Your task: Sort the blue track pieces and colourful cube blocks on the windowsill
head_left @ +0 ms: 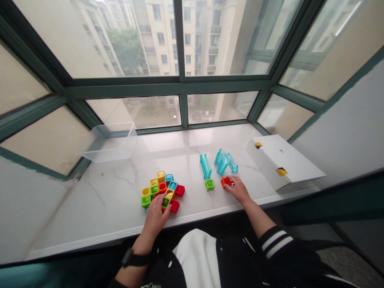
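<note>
A pile of toy blocks (154, 189) in yellow, green, red and blue sits left of centre on the white marble sill. My left hand (156, 210) reaches over its near side, thumb and fingers closed around a green toy block (165, 202). Further right, my right hand (238, 189) pinches a red toy block (226, 183) at the sill surface. Left of that hand lies a single green block (210, 185). Just beyond are translucent blue track pieces: a straight one (205, 166), a curved one (221, 161) and a smaller one (232, 163).
A clear plastic bin (118, 154) stands at the back left of the sill. On the right is a white box (288, 160) with yellow-and-black tabs. Green-framed windows (168, 89) close off the far side, and the sill's front edge (195, 219) runs close to my body.
</note>
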`<state>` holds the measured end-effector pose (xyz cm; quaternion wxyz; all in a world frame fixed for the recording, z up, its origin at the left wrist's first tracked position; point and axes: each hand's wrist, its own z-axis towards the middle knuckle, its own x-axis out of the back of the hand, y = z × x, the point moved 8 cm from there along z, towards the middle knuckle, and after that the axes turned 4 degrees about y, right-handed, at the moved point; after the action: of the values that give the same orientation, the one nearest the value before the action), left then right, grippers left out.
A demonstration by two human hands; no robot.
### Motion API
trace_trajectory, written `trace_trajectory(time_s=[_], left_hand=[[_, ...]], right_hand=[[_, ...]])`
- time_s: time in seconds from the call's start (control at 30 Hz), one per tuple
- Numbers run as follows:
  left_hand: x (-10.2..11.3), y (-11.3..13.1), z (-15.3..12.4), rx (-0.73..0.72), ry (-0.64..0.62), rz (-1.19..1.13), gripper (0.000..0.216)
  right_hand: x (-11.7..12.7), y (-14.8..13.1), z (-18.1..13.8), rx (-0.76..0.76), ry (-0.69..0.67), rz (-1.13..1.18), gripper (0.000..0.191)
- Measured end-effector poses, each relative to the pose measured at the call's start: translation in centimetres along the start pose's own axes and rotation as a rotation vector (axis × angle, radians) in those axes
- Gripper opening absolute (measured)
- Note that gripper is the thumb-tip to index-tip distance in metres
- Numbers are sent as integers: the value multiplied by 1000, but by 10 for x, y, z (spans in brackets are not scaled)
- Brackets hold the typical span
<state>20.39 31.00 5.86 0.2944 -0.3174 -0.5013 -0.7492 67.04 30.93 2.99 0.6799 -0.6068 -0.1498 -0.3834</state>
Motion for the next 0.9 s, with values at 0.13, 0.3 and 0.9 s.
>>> trace_trajectory(time_s=[0.13, 0.3, 0.9], left_hand=[[-2, -1, 0, 4, 1, 8, 49], [-2, -2, 0, 5, 4, 8, 50], [-3, -2, -2, -15, 12, 25, 50]], right_hand=[[-1, 0, 0, 17, 17, -18, 42], [-3, -2, 0, 27, 9, -31, 43], [-20, -87, -12, 345, -23, -245, 30]])
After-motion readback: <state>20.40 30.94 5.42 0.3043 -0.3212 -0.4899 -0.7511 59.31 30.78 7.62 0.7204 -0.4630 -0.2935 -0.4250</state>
